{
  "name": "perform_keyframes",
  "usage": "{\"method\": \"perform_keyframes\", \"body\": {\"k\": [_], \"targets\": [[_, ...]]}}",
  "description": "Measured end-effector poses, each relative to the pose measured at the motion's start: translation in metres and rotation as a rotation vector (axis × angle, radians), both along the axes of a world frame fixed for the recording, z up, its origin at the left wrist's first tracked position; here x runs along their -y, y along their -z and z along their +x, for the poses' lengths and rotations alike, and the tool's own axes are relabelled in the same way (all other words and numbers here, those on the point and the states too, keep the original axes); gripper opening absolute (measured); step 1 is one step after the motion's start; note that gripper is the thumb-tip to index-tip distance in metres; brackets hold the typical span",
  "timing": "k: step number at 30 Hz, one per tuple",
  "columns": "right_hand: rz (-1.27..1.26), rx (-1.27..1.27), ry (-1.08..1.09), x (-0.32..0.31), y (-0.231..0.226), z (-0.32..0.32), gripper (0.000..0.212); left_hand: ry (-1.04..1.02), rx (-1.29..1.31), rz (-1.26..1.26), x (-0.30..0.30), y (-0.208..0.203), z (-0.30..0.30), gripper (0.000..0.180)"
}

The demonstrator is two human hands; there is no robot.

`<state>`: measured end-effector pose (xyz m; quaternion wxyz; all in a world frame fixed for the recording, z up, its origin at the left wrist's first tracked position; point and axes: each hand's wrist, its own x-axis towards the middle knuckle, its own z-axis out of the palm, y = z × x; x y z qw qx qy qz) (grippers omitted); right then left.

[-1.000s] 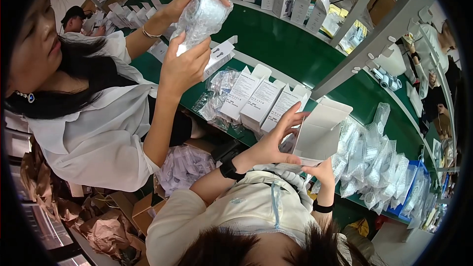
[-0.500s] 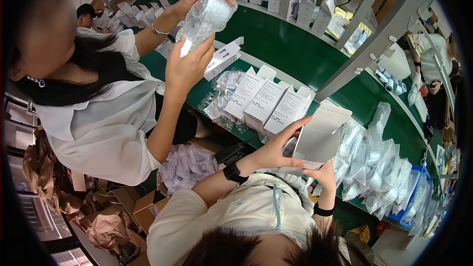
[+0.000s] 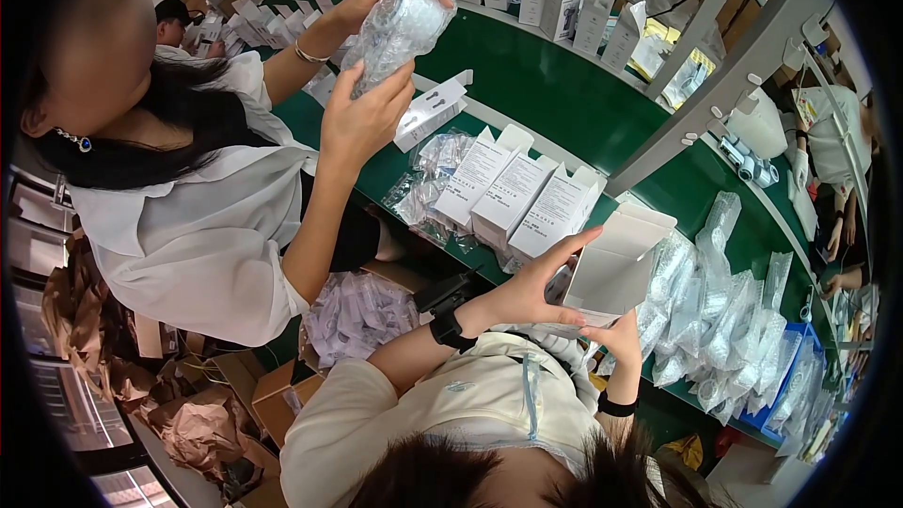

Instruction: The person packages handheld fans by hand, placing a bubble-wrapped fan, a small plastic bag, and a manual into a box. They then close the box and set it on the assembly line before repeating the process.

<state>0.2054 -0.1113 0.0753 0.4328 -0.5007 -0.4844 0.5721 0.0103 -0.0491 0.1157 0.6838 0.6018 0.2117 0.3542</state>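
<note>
Crumpled brown paper (image 3: pixel 202 428) heaps up at the far left, stiff and creased, and beside it a brown carton (image 3: pixel 276 400) sits open near a pile of thin, shiny packets (image 3: pixel 357 320). Above these, a co-worker (image 3: pixel 179 254) in a loose white blouse grips a rounded bundle (image 3: pixel 404 28) in cloudy, wrinkled plastic, held up over the green bench (image 3: pixel 527 75). Slick clear bags (image 3: pixel 433 179) lie on the bench's near side, and right against them three smooth white cardboard boxes (image 3: pixel 513 193) stand in a leaning row, flaps up, just left of the person's own work. There, the left hand (image 3: pixel 529 293) is clamped along the left side of an open white box (image 3: pixel 611 263), fingers stretched up the wall and thumb near the bottom. The box is held in front of the person's chest, its square, plain inside showing. The right hand (image 3: pixel 619 337) grips its lower right edge, partly hidden by the box. Behind, a grey metal post (image 3: pixel 696 85) slants across and blocks some of the bench. To the right, bubble-wrapped bundles (image 3: pixel 715 320), pimpled and glossy, crowd up to a blue plastic bin (image 3: pixel 798 372).
</note>
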Motion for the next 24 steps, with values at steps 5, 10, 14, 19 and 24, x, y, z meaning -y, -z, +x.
{"method": "perform_keyframes", "body": {"k": [5,10,14,19,24], "targets": [[0.018,-0.002,0.008,0.001,-0.003,-0.003,0.068,-0.058,-0.121,0.151,0.002,-0.002,0.0,0.097],[-0.014,0.01,0.002,0.005,0.005,0.001,0.069,-0.1,-0.118,0.144,0.006,0.004,0.001,0.092],[-0.081,-0.023,-0.031,0.009,0.01,0.005,0.074,-0.121,-0.08,0.075,0.009,0.01,0.003,0.086],[0.052,0.019,-0.062,0.013,0.027,0.027,0.077,-0.128,-0.068,0.039,0.017,0.013,0.009,0.083],[0.118,-0.059,0.144,0.011,0.016,0.032,0.068,-0.191,-0.203,0.335,0.023,0.011,0.015,0.084]]}}
